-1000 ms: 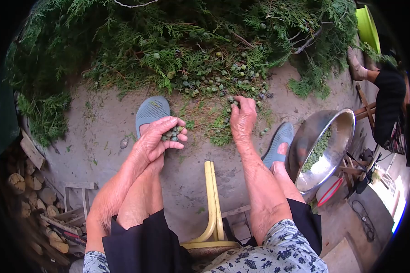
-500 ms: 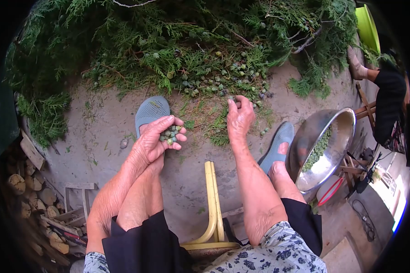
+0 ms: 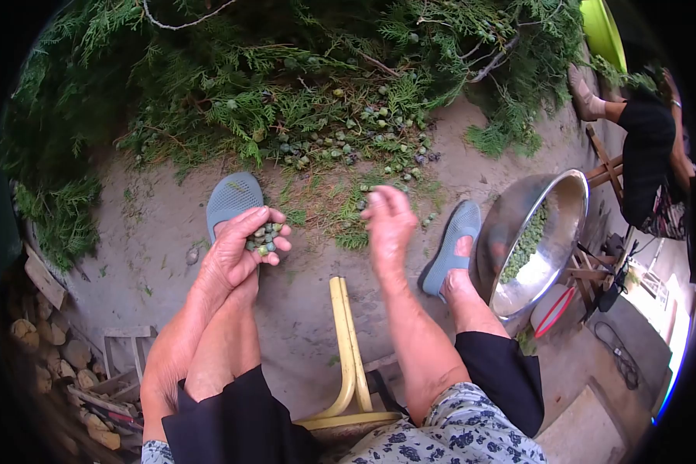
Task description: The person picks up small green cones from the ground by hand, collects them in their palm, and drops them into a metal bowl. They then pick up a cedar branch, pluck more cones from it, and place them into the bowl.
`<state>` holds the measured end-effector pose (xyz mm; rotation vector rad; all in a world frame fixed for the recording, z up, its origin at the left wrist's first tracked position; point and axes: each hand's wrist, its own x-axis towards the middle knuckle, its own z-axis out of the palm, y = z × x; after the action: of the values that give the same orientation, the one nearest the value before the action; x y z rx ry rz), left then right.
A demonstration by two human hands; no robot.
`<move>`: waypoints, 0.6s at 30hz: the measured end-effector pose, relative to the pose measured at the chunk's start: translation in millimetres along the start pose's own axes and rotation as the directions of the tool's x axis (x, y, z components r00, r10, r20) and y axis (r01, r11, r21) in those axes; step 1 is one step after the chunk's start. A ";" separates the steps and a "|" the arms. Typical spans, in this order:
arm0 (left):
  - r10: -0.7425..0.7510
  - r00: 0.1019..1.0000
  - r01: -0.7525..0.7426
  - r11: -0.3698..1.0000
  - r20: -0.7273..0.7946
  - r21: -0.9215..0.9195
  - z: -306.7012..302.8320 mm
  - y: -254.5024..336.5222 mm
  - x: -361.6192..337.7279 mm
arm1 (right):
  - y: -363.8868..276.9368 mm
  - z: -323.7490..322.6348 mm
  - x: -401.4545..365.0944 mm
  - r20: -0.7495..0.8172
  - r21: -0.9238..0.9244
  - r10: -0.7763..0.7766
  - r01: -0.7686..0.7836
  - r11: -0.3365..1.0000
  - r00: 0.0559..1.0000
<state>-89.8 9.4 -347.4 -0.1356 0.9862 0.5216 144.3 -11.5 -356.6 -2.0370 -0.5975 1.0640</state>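
Observation:
My left hand [image 3: 240,249] is cupped, palm up, around several small green conifer cones [image 3: 264,238], just over the left shoe [image 3: 234,199]. My right hand [image 3: 390,228] hovers above the ground, fingers curled together and slightly blurred. What lies between its fingertips, if anything, is too smeared to make out. Beyond it, loose cones [image 3: 379,120] are scattered among the fallen sprigs, along the edge of a large heap of green conifer branches [image 3: 232,93]. A metal bowl [image 3: 510,209] tilted on its side to the right holds a layer of similar green cones [image 3: 527,251].
A yellow curved chair frame [image 3: 346,340] stands between my legs. Stacked firewood [image 3: 76,353] lies at the lower left beside a wooden frame [image 3: 124,334]. At the right another person [image 3: 646,131] sits near a yellow-green basin [image 3: 605,35]. A red-rimmed container [image 3: 553,309] is beside the bowl.
My right hand has drawn back from the loose cones, toward my body and a little left. My left hand keeps its cones. The whole view has shifted slightly.

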 end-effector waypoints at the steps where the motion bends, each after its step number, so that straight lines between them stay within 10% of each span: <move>1: -0.002 1.000 0.002 1.000 0.003 0.000 -0.2 0.0 0.3 | 4.0 -10.3 14.6 -0.134 -0.097 -0.055 0.042 0.994 0.990; 9: 0.003 0.999 0.000 0.998 -0.050 0.065 5.4 -0.2 -1.9 | 37.9 -32.8 70.9 -0.182 -0.513 -0.302 0.172 0.841 0.936; 16: 0.009 0.999 -0.006 0.998 -0.040 0.060 5.9 0.0 -1.8 | 42.1 -49.2 60.7 -0.301 -0.143 -0.089 0.047 0.989 0.949; 18: 0.003 0.999 -0.001 0.998 -0.033 0.059 6.7 -0.1 -1.8 | 25.5 -52.8 60.8 -0.248 -0.356 -0.213 0.116 0.927 0.945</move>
<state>-85.5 10.9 -342.2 -0.0913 1.0333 0.4927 223.1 -6.7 -386.5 -2.3300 -0.8291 0.5811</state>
